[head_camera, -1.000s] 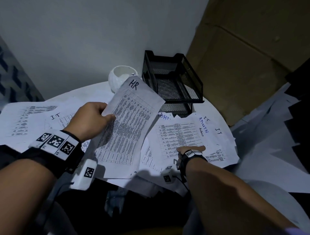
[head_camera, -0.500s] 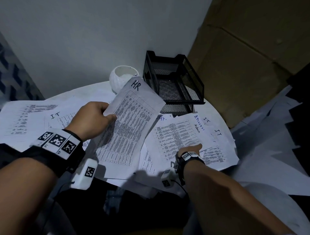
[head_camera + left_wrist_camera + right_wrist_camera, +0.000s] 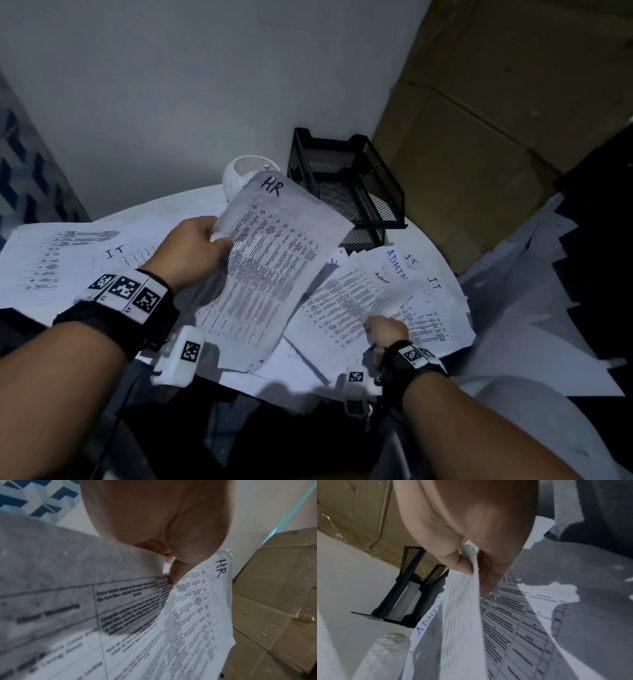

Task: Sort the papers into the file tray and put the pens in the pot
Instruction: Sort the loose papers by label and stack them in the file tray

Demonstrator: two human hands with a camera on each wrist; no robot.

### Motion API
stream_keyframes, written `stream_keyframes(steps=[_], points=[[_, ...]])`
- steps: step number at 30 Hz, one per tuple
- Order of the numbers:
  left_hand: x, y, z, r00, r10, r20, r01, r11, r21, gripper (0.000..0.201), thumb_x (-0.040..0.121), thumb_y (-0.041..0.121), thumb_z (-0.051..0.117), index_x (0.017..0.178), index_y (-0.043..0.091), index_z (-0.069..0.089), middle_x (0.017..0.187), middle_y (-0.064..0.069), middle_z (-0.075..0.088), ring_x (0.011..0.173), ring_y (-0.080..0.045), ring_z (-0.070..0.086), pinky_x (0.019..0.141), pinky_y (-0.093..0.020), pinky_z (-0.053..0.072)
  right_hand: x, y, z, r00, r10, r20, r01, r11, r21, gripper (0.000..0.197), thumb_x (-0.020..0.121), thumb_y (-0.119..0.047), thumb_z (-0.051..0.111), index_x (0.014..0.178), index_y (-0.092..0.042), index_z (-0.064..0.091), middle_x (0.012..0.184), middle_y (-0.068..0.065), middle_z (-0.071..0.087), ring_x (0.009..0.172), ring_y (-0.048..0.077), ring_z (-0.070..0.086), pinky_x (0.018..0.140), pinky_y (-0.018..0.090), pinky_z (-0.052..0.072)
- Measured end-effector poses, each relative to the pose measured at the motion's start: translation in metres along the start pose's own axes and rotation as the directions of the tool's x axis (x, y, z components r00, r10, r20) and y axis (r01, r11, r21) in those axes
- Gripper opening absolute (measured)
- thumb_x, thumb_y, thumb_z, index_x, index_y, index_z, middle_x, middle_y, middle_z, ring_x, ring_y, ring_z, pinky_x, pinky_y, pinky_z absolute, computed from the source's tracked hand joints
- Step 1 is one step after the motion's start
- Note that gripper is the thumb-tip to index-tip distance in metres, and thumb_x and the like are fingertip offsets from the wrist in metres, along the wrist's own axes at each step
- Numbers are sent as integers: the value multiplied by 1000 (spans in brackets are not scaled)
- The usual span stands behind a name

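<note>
A stack of brown cardboard boxes point(image 3: 496, 113) rises beyond and to the right of both hands, with no readable print on it. Under the hands lies a round white table point(image 3: 164, 212), and loose printed papers point(image 3: 65, 253) cover most of it. To the left of the left hand one of them bears a handwritten "IT" point(image 3: 114, 253).

The left hand point(image 3: 191, 250) grips a sheet marked "HR" point(image 3: 270, 274) in black handwriting at its top edge. Thumb and curled fingers pinch the sheet's left edge and hold it lifted off the table, tilted toward the far side. Its print is a table of small text, too blurred to read.

Beyond this sheet's far right corner stands a black mesh file tray point(image 3: 352, 185) with stacked tiers, between the two hands and farther out.

The right hand point(image 3: 387, 330) pinches the near edge of a sheet headed "ADMIN" point(image 3: 356, 298) in blue capitals, with a smaller black "Admin" under it. The right wrist view shows thumb and fingers closed on the paper's edge, which bends up from the pile. Beyond that hand, two more sheets show "IT" point(image 3: 434, 283) at their corners.

A white textured pot point(image 3: 236, 174) sits just left of the tray, beyond the left hand, partly hidden by the HR sheet.
</note>
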State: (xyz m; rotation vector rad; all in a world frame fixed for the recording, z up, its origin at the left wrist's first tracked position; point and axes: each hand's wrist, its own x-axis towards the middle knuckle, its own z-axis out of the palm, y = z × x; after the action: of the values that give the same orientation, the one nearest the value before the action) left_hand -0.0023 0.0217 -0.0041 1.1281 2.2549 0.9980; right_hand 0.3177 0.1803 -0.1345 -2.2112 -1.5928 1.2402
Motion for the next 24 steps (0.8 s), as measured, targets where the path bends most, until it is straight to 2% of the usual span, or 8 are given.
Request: stream_keyframes(steps=[3,7,9,12,15,17,21,24], points=[[-7,1,-7,999,-36,8,37,990,-137,14,100,18,62,105,13,74,100,-9,77,91,-32,72,87,-40,56,-13,-6,6,987,-73,146,68,997,42,26,93,-9,52,106,-23,69,118,6,73,98,18,60,95,29,47],[-19,5,-11,989,-135,57,147,930,-338,14,103,7,58,106,7,71,92,-14,73,64,-22,70,48,-18,50,-37,-16,15,979,-144,141,103,959,264,27,88,-1,60,73,-22,52,60,-4,56,56,16,46,64,38,50],[-24,3,-14,986,-145,77,162,932,-324,11,102,9,59,102,10,70,88,-10,74,63,-15,73,49,-19,52,-53,-24,17,960,-141,242,49,935,350,37,89,9,57,65,-18,45,50,-2,43,50,18,36,54,31,34],[-20,-2,-15,982,-154,109,178,947,-266,10,101,19,61,102,14,70,96,-11,77,84,-30,73,71,-32,55,-76,-41,20,911,-248,330,73,884,462,30,91,12,55,73,-11,47,63,7,49,58,22,45,60,30,40],[-14,-6,-9,980,-149,133,175,962,-211,18,98,25,62,113,14,65,107,-8,75,96,-29,71,94,-46,56,-90,-54,25,811,-389,438,15,761,648,25,91,18,50,108,9,65,105,27,72,95,39,71,89,52,58],[-10,-7,-3,983,-150,109,170,965,-200,22,96,24,65,115,15,62,107,-8,73,95,-29,71,94,-49,57,-99,-59,29,775,-427,466,-28,713,701,32,93,18,49,119,9,65,118,28,70,102,41,70,89,54,59],[-4,-8,-1,987,-161,-15,156,973,-173,31,93,18,71,119,17,55,104,-10,71,85,-24,70,75,-34,54,-88,-49,39,909,-304,285,68,782,619,22,95,5,53,114,0,65,93,17,73,65,27,68,49,26,52],[0,-11,-7,987,-137,-84,119,974,-192,48,89,16,76,131,25,55,105,-9,72,84,-22,71,77,-34,52,-54,-27,38,986,-163,-27,162,927,340,33,91,-5,60,123,-15,62,97,5,69,63,20,60,49,21,45]])
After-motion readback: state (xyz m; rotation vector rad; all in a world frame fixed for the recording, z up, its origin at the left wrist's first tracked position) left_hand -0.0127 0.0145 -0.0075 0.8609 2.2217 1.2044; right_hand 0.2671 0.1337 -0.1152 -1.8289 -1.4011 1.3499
